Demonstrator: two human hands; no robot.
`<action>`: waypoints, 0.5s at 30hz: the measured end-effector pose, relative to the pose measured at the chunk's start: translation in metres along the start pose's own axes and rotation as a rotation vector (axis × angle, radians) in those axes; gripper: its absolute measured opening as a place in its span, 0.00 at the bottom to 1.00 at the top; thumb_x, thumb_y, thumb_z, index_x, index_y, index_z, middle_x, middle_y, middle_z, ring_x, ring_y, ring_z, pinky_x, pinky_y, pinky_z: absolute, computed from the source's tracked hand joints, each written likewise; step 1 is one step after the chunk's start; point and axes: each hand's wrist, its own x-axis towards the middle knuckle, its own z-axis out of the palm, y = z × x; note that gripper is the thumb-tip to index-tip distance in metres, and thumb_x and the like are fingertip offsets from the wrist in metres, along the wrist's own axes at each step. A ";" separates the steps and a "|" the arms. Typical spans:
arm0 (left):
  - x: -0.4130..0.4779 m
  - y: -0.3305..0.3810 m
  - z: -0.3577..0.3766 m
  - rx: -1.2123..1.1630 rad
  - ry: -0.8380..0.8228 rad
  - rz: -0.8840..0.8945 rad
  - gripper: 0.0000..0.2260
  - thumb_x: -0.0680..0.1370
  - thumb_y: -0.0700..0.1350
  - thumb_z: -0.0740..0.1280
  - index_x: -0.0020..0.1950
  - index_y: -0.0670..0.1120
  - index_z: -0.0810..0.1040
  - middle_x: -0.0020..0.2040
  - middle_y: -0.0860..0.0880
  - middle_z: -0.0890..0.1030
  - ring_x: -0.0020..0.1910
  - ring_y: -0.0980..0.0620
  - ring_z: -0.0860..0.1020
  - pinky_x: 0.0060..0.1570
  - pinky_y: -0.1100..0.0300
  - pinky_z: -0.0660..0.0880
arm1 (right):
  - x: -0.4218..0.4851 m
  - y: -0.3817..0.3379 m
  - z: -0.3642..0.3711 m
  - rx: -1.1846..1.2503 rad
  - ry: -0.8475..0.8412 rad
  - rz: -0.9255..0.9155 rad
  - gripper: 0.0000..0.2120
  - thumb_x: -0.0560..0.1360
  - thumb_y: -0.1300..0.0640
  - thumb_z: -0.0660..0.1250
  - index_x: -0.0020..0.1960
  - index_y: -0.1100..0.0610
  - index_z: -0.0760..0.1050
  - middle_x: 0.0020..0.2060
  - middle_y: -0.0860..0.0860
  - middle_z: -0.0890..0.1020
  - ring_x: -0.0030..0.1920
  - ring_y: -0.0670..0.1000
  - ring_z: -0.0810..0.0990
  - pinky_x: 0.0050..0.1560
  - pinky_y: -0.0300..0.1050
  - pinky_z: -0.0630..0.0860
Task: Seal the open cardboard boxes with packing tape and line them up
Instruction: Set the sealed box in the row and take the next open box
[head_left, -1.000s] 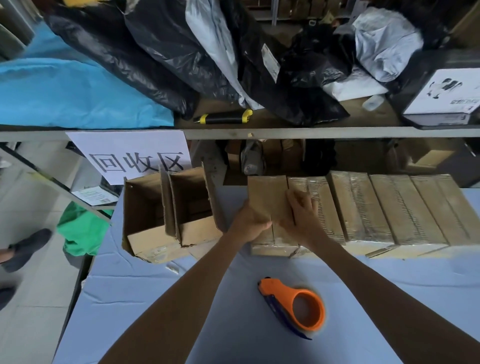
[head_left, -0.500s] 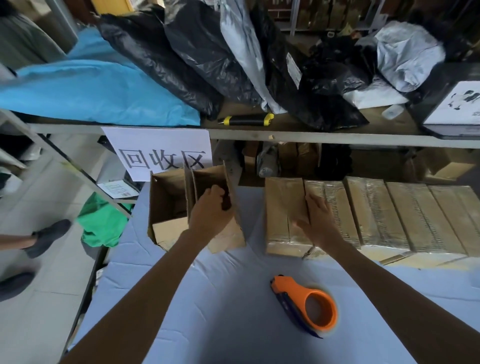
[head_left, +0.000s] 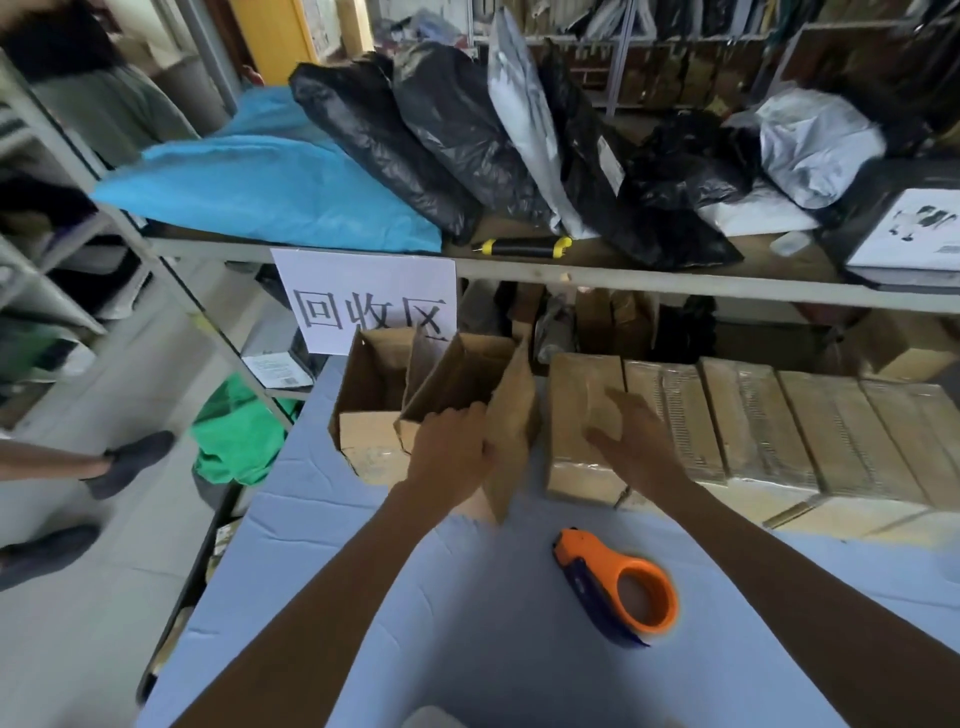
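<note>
1. My left hand (head_left: 451, 451) grips the near open box (head_left: 470, 387), plain brown, flaps up, tilted on the blue table (head_left: 467, 623) beside another open box (head_left: 371, 395).
2. My right hand (head_left: 631, 441), fingers spread and blurred, is at the first sealed box (head_left: 579, 415); whether it touches, I can't tell.
3. The taped row (head_left: 810, 436) runs off the right edge.

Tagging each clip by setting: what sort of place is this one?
Most likely a parcel packing or returns room. Black and grey mailer bags crowd a metal shelf, taped cardboard boxes line the blue table, and an orange tape dispenser lies ready.
</note>
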 end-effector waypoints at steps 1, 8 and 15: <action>-0.013 -0.001 -0.007 0.009 0.054 0.044 0.08 0.79 0.48 0.62 0.40 0.49 0.69 0.34 0.52 0.77 0.30 0.53 0.71 0.37 0.63 0.68 | -0.005 -0.013 0.000 0.084 0.032 -0.033 0.26 0.74 0.54 0.69 0.69 0.59 0.66 0.64 0.56 0.71 0.64 0.55 0.71 0.61 0.41 0.67; -0.117 -0.041 -0.028 -0.043 0.158 0.141 0.07 0.70 0.44 0.73 0.46 0.49 0.81 0.55 0.49 0.78 0.59 0.46 0.70 0.66 0.44 0.66 | -0.039 -0.091 0.001 0.579 -0.044 -0.003 0.14 0.73 0.47 0.68 0.52 0.56 0.75 0.44 0.53 0.80 0.44 0.46 0.80 0.39 0.39 0.75; -0.170 -0.065 -0.016 -0.495 0.304 -0.172 0.12 0.71 0.32 0.70 0.48 0.48 0.79 0.69 0.46 0.64 0.66 0.67 0.63 0.60 0.77 0.63 | -0.096 -0.095 0.034 0.234 -0.178 0.054 0.23 0.72 0.65 0.67 0.67 0.60 0.68 0.57 0.55 0.75 0.58 0.53 0.74 0.50 0.37 0.66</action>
